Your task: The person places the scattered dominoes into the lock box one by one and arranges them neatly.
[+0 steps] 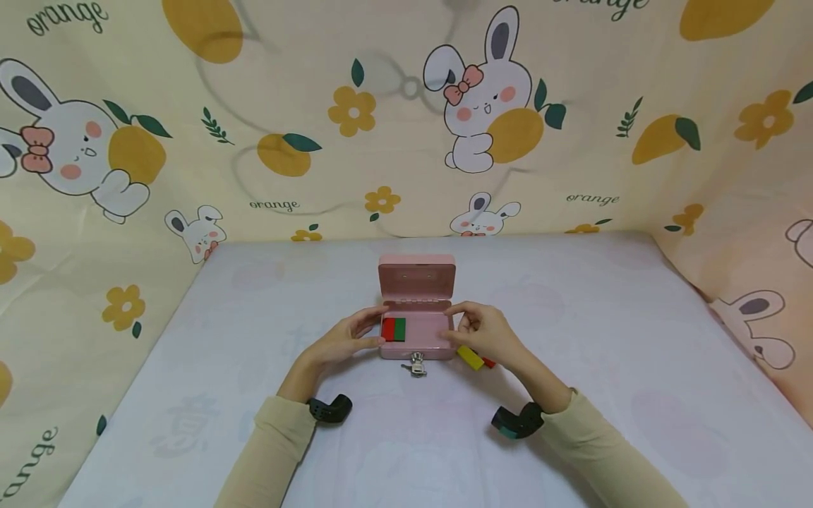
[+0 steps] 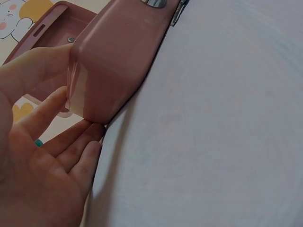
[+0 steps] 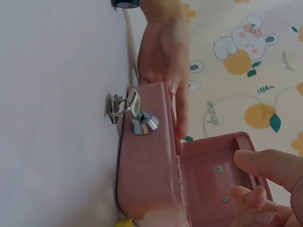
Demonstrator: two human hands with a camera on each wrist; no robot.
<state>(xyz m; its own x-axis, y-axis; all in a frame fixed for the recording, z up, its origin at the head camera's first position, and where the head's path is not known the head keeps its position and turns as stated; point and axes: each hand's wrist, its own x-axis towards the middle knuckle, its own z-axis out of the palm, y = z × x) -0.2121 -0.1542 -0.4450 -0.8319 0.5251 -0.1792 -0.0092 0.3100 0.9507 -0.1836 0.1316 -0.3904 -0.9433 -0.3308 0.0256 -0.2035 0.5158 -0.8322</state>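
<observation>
A pink metal cash box (image 1: 417, 351) stands on the table with its lid (image 1: 417, 281) raised at the back. Inside, at the left end, a red block (image 1: 388, 329) and a green block (image 1: 399, 329) lie side by side. My left hand (image 1: 343, 339) touches the box's left end, thumb near the front and index finger near the back corner; in the left wrist view several extended fingers (image 2: 78, 156) rest low against that end. At the right end is my right hand (image 1: 485, 330), thumb and index fingertips spread along the rim. No object shows in its fingers.
A yellow block (image 1: 471, 358) and a red block (image 1: 489, 363) lie on the table just right of the box, below my right hand. Keys (image 3: 135, 104) hang from the lock at the box front. A patterned cloth (image 1: 394, 141) rises behind the white-covered table (image 1: 406, 451).
</observation>
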